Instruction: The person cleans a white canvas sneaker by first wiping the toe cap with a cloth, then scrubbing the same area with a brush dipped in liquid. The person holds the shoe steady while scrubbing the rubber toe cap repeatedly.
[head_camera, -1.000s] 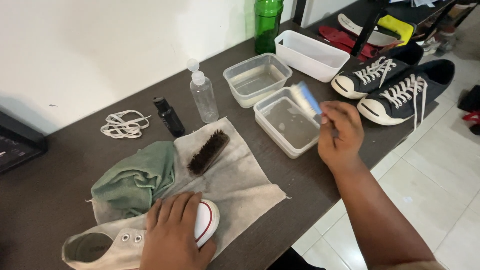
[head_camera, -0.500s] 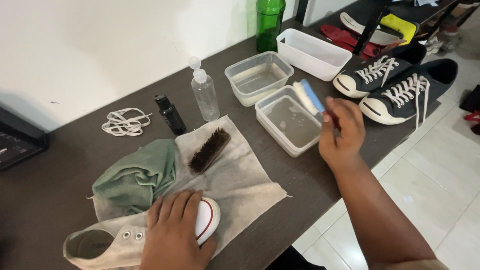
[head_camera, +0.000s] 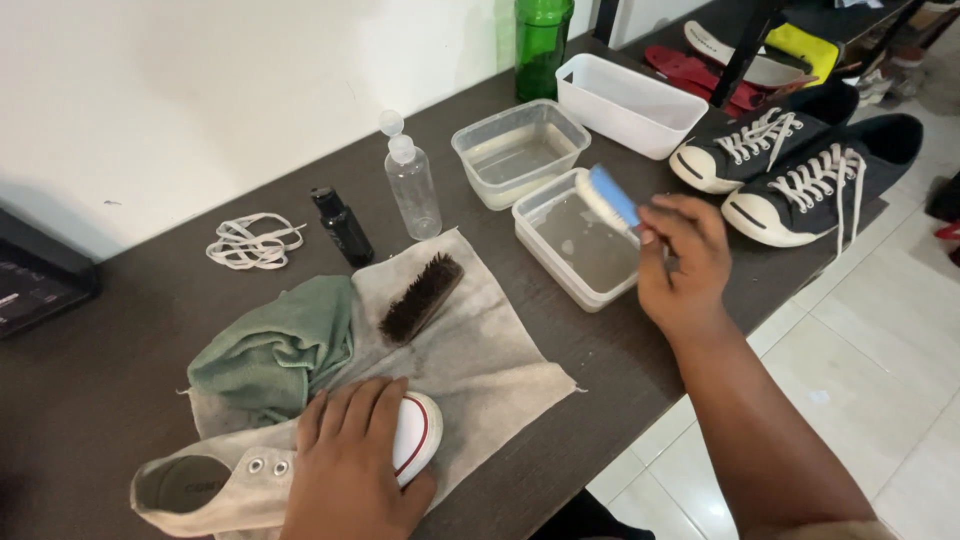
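My left hand (head_camera: 352, 465) presses down on the toe of a lace-less white sneaker (head_camera: 205, 485) lying on a grey cloth (head_camera: 480, 350). My right hand (head_camera: 685, 262) holds a small blue-backed brush (head_camera: 606, 197) with white bristles, tilted over the far edge of a clear plastic tub of water (head_camera: 575, 245). A dark bristle brush (head_camera: 420, 297) and a crumpled green cloth (head_camera: 275, 350) lie on the grey cloth between the hands.
A second tub of water (head_camera: 520, 152), an empty white tub (head_camera: 628, 103), a clear bottle (head_camera: 410, 180), a small black bottle (head_camera: 342, 226), a green bottle (head_camera: 542, 35) and white laces (head_camera: 250, 240) sit on the dark table (head_camera: 90, 360). Two black sneakers (head_camera: 800, 165) rest at its right end.
My right hand has turned the blue brush and shifted it slightly above the water tub. My left hand has stayed on the white sneaker.
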